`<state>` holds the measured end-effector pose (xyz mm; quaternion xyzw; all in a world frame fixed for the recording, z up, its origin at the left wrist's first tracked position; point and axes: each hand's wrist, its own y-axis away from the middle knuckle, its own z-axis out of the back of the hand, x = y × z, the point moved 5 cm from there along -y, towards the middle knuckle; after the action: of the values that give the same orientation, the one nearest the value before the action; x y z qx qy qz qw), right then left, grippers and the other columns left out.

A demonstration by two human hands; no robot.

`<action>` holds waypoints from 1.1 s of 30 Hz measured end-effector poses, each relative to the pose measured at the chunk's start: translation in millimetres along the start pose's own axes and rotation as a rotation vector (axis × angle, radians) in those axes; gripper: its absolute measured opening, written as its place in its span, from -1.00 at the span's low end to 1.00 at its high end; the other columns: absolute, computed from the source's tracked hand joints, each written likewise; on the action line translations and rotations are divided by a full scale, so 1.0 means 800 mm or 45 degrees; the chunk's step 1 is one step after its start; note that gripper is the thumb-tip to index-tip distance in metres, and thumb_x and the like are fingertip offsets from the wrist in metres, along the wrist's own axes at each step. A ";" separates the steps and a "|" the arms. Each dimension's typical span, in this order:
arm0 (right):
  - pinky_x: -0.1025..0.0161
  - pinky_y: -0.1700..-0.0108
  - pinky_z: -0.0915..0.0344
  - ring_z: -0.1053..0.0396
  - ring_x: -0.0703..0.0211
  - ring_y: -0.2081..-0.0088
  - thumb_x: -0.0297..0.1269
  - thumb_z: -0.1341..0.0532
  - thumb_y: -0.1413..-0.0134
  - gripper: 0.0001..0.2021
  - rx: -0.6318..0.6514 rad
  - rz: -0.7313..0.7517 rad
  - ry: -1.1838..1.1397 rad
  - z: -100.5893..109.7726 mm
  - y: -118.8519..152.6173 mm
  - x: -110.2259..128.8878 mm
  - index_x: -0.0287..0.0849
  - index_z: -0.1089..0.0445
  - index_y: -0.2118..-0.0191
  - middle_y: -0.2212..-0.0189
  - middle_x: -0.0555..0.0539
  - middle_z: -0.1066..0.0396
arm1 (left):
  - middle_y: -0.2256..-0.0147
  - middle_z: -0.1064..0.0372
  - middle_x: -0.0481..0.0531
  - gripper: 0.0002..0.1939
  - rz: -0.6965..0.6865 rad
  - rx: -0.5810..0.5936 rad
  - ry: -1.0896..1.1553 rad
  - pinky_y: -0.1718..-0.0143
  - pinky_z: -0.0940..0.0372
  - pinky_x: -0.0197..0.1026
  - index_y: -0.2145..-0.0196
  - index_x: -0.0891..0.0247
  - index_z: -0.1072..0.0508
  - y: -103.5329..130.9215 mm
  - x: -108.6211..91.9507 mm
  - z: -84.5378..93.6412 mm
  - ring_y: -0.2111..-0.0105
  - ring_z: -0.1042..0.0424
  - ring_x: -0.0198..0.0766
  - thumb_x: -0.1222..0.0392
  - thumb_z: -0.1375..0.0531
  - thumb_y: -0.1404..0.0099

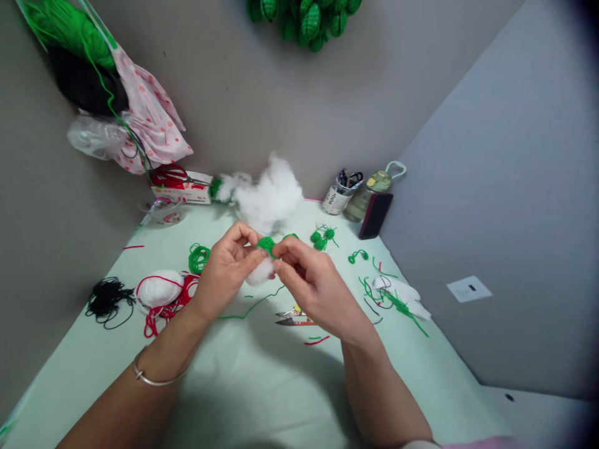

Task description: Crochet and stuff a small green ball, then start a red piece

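Between my two hands is a small green crochet piece (266,244), with a tuft of white stuffing (260,272) just below it. My left hand (227,265) pinches the piece from its left side, thumb and fingers closed. On the other side, the fingertips of my right hand (314,280) grip its right edge. Whether the tuft is partly inside the piece I cannot tell. A green yarn strand (255,305) trails on the table below. Thread snips (296,322) lie under my right hand, partly hidden by it.
Fluffy white stuffing (271,193) is heaped at the back. Black yarn (108,301), a white yarn ball (160,289) and green yarn (199,258) lie left. Small green crochet pieces (322,238), a phone (376,216), a bottle (360,202) and a pen cup (336,199) are right.
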<state>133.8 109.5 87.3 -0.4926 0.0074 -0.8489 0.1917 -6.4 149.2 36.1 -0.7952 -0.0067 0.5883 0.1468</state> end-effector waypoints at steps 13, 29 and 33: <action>0.29 0.42 0.04 -0.05 0.30 0.49 -0.37 -0.21 -0.17 -0.80 -0.456 0.079 0.261 0.006 -0.011 -0.022 -0.08 -0.20 0.44 0.57 0.13 -0.09 | 0.28 -0.29 -0.07 -0.78 0.089 -0.087 0.160 0.44 -0.25 -0.35 0.28 0.18 -0.35 0.007 0.001 -0.015 0.41 -0.28 -0.38 0.10 -0.33 -0.29; 0.28 0.35 -0.14 -0.17 0.30 0.50 -0.33 -0.12 -0.37 -0.83 -0.035 0.130 0.159 -0.015 -0.002 -0.001 -0.11 -0.36 0.30 0.53 0.10 -0.28 | 0.36 -0.28 -0.10 -0.72 -0.157 -0.346 -0.099 0.42 -0.23 -0.30 0.36 0.16 -0.26 0.005 -0.001 0.003 0.45 -0.26 -0.36 0.16 -0.35 -0.23; 0.16 0.11 -0.28 -0.37 0.15 0.23 -0.29 -0.23 -0.32 -0.84 -0.291 0.274 0.229 0.006 -0.002 0.003 -0.09 -0.43 0.34 0.31 -0.05 -0.47 | 0.30 -0.35 -0.08 -0.68 -0.059 -0.256 0.078 0.43 -0.19 -0.30 0.36 0.16 -0.24 -0.001 0.009 0.002 0.43 -0.27 -0.36 0.14 -0.37 -0.21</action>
<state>135.9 110.7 92.2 -0.4295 0.1735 -0.8578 0.2226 -5.6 152.1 29.2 -0.8231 -0.0797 0.5566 0.0801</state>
